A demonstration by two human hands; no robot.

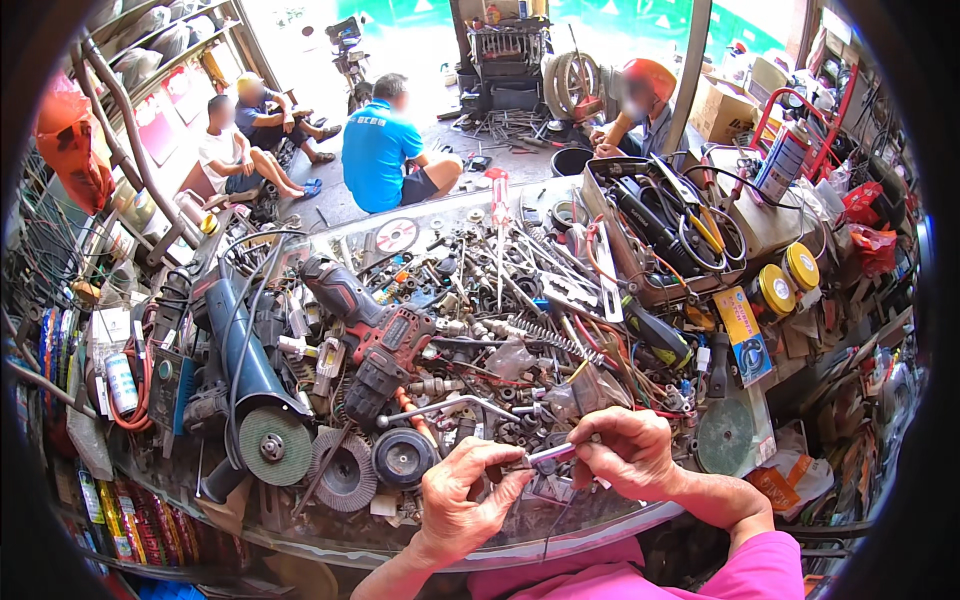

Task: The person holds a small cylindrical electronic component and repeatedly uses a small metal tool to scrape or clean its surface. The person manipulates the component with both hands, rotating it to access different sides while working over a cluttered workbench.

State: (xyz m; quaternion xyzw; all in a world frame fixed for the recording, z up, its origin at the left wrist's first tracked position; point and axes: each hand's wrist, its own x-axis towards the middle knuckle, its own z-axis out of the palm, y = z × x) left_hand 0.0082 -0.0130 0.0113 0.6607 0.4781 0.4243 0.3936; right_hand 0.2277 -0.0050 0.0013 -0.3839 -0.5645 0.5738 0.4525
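Note:
Between my two hands, low in the middle, is a short, slim silvery cylinder [550, 454]. My left hand [468, 500] pinches its left end between thumb and fingers. My right hand [632, 462] grips the right end, fingers curled over it; that end is partly hidden. Both hands are above the near part of the cluttered workbench [580, 522]. Just left of my left hand lie a black round disc [402, 458] and a bent metal bar [470, 402]. Loose metal parts surround my hands.
An angle grinder [235, 350], a red-black drill [385, 335], flap disc [340, 470] and open toolbox [630, 255] crowd the bench. A green disc [722, 435] lies right. Beyond sit several people, including one in blue [370, 155]. Crowded shelving [150, 25] stands upper left.

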